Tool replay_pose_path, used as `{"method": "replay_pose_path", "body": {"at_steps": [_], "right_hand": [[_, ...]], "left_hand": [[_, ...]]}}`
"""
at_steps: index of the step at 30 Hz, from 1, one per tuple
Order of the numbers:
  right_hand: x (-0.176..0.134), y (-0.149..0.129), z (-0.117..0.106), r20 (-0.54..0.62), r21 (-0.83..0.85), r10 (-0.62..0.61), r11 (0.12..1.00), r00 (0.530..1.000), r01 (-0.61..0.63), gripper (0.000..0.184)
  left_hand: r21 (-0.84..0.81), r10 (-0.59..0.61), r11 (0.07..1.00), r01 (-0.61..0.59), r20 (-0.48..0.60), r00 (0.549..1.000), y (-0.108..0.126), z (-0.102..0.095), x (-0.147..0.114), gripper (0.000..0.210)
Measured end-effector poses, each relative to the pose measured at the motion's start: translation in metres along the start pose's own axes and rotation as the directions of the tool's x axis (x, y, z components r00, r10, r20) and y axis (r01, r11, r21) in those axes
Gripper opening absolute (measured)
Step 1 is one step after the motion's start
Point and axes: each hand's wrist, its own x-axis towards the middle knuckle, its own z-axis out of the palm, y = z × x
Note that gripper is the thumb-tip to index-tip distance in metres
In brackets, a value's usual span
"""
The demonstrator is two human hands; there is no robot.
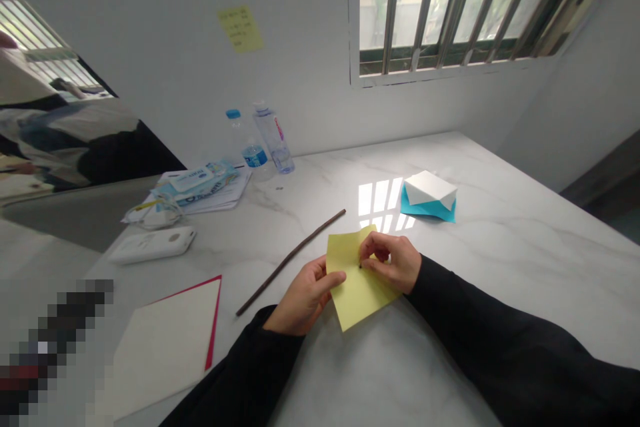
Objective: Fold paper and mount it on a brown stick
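Note:
A sheet of yellow paper is held up just above the marble-patterned table. My left hand grips its left edge, thumb on the front and fingers behind. Over the sheet's upper right part, my right hand is closed in a pinch. A tiny dark spot shows on the paper right below its fingertips; what the fingers hold, if anything, is too small to make out. Beyond my left hand a thin brown stick lies slantwise on the table.
Right of my hands sits a folded white and blue paper piece. At left lie white and red sheets, a white power bank and a wipes pack on papers. Two plastic bottles stand by the wall.

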Motion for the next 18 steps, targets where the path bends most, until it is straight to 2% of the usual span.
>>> {"method": "replay_pose_path", "body": {"at_steps": [12, 18], "right_hand": [[0.0002, -0.0006, 0.0001, -0.005, -0.002, 0.004, 1.000, 1.000, -0.004, 0.013], [0.0009, -0.0028, -0.0021, -0.025, 0.020, -0.001, 1.000, 1.000, 0.001, 0.008]], "left_hand": [[-0.038, -0.016, 0.999, 0.017, 0.025, 1.000, 0.0014, -0.0007, 0.0004, 0.045], [-0.186, -0.041, 0.982, 0.043, 0.018, 0.999, 0.0042, -0.0017, -0.0012, 0.047]]}}
